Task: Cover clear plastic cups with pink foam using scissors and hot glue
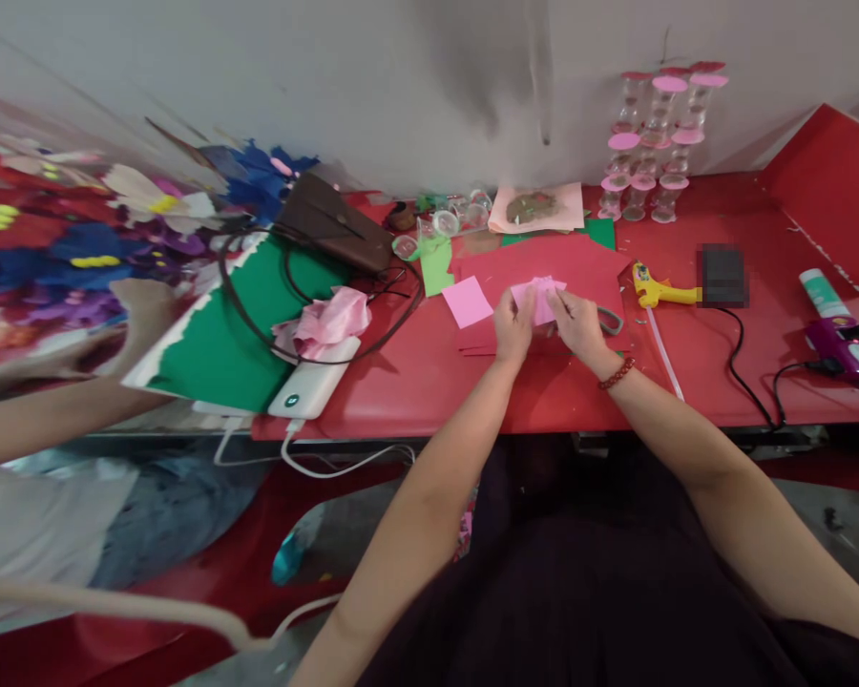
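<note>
Between both hands is a small piece of pink paper (pixel 542 301), gripped at its two sides above a sheet of red paper (pixel 493 264). My left hand (pixel 513 329) is closed on its left part, and my right hand (pixel 576 322), with a beaded bracelet at the wrist, pinches its right part. Just left of my left hand lies a square pink sheet (pixel 468 301). Scissors, of which a grey handle loop (pixel 611 322) shows, lie partly hidden beside my right hand. A yellow glue gun (pixel 662 289) rests farther right, with a glue stick (pixel 664 353) below it.
At left are a green board (pixel 236 315), a brown bag (pixel 336 224), a white power bank (pixel 313 386) and another person's arm (pixel 57 420). Small clear cups (pixel 448 221) sit behind. Stacked hourglass shapes (pixel 644 143) stand against the wall. A purple device (pixel 855 348) with cables is at right.
</note>
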Demonstrator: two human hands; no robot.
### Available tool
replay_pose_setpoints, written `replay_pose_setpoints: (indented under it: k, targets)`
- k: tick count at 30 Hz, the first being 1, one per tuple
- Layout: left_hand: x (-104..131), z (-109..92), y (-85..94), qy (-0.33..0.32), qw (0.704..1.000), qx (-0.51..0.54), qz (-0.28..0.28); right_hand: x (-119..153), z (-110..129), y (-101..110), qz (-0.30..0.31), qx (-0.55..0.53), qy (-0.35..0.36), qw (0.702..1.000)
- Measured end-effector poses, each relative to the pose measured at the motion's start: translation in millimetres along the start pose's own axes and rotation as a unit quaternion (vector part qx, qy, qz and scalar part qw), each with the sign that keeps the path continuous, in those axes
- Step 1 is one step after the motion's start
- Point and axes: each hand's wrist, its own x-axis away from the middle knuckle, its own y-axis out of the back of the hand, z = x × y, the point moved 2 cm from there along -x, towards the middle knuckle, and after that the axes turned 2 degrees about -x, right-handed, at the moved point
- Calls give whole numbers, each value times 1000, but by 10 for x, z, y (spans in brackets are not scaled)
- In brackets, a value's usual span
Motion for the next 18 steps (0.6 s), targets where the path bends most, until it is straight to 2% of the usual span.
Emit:
replay_pose_setpoints:
  k: [3,9,14,18]
  targets:
    - [-6,14,4,3,1000,-18,3,-1,2,0,-11,-17,-6,1000]
    - [13,70,-40,30,998,42,46,-22,23,24,12,-40,-6,999]
    - [27,78,-50,33,998,33,40,11,1,22,-17,-59,-23,998]
    - [-16,92,-63,101,984,141,47,-24,-75,51,-79,-110,-41,990]
